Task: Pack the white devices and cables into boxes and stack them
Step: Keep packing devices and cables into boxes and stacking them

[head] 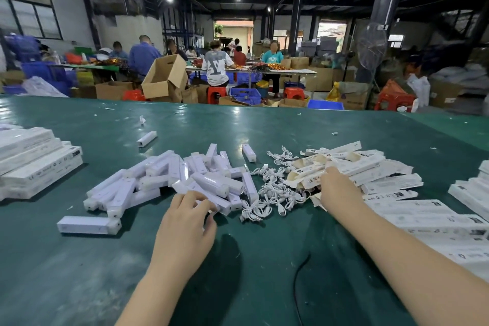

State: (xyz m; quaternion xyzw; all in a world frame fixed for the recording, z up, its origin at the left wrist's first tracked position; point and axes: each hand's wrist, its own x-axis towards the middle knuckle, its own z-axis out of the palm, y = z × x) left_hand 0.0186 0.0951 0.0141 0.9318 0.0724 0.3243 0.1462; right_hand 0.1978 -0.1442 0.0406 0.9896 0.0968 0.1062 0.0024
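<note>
A heap of white bar-shaped devices lies on the green table, left of centre. My left hand reaches its near right edge, with fingers curled round the end of one white device. Beside the heap sits a tangle of short white cables. To the right is a pile of open, flattened white boxes. My right hand lies on the left side of that pile, fingers curled onto a box; its grip is partly hidden.
Stacks of closed white boxes stand at the far left and at the right edge. Flat boxes spread along the near right. A black cord runs off the near edge. Several people work at tables behind.
</note>
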